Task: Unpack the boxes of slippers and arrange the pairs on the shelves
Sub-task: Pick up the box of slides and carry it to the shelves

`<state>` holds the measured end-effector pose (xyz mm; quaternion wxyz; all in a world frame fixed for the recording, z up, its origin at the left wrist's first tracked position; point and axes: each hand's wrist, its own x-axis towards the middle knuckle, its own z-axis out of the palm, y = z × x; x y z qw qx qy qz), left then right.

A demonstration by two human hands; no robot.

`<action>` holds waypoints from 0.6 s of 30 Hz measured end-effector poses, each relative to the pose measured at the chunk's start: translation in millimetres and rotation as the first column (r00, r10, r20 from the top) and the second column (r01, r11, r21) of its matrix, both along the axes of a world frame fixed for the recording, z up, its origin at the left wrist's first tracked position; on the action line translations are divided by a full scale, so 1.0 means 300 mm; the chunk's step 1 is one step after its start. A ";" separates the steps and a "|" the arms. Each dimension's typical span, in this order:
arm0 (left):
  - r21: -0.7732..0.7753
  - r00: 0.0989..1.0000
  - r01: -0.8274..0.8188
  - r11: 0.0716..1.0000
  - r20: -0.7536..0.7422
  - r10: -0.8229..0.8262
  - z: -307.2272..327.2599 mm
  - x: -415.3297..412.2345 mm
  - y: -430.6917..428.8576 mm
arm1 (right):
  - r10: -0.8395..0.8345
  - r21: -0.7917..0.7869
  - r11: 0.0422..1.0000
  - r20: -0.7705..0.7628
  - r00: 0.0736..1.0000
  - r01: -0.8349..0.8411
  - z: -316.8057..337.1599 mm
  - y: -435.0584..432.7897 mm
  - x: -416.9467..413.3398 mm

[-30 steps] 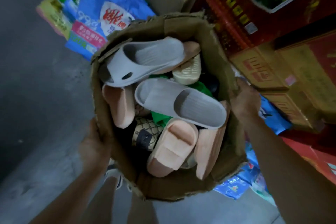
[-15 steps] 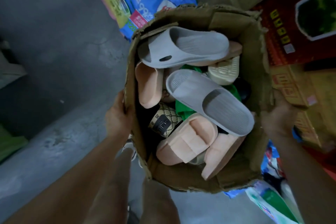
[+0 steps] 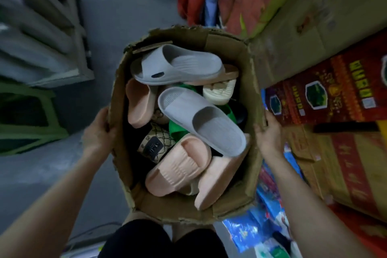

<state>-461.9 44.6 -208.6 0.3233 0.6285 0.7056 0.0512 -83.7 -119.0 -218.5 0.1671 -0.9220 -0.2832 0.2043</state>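
I carry an open, torn cardboard box (image 3: 250, 81) in front of my body, above the floor. My left hand (image 3: 98, 132) grips its left wall and my right hand (image 3: 269, 135) grips its right wall. Inside lie loose slippers in a heap: two grey slides on top (image 3: 180, 65) (image 3: 202, 119), several pink ones (image 3: 178, 165), a cream one (image 3: 219, 91), a green one (image 3: 178, 130) and a patterned brown one (image 3: 156, 144).
A pale shelf unit (image 3: 41, 33) stands on the left with a green stool (image 3: 25, 117) beside it. Stacked red and brown cartons (image 3: 335, 94) fill the right side. Blue plastic packs (image 3: 266, 211) lie on the grey floor (image 3: 117, 10) below the box.
The box, still in both hands, has swung leftwards away from the blue bags. The shelf unit and green stool have come into view on the left.
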 end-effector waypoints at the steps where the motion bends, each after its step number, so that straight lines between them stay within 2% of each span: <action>1: 0.008 0.999 -0.032 0.999 0.009 0.032 0.038 -0.060 -0.008 | 0.049 0.002 0.999 0.013 0.999 -0.049 0.033 0.037 -0.035; 6: 0.086 0.981 -0.183 0.979 -0.052 0.187 0.214 -0.352 -0.060 | 0.268 0.012 0.963 0.021 0.963 -0.268 0.174 0.218 -0.239; 13: 0.153 0.900 -0.421 0.894 -0.049 0.432 0.400 -0.825 -0.164 | 0.548 0.154 0.823 0.037 0.835 -0.547 0.378 0.492 -0.672; 18: 0.178 0.842 -0.529 0.830 -0.015 0.540 0.475 -1.165 -0.213 | 0.667 0.184 0.724 0.056 0.743 -0.664 0.481 0.659 -1.054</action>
